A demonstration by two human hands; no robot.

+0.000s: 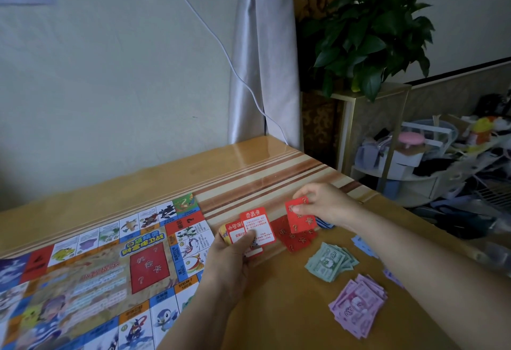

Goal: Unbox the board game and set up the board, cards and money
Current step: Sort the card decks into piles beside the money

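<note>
Our right hand (323, 206) pinches one small red paper card (302, 222) by its top, long side pointing down at the flat pile of red cards (297, 242) just under that pinch, while our left hand (232, 255), just beside, grips a fan of red-and-white cards (257, 225).

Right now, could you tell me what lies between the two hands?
In the head view, a pile of red cards lies between the left hand, which grips a card stack, and the right hand, pinching one red card.
</note>
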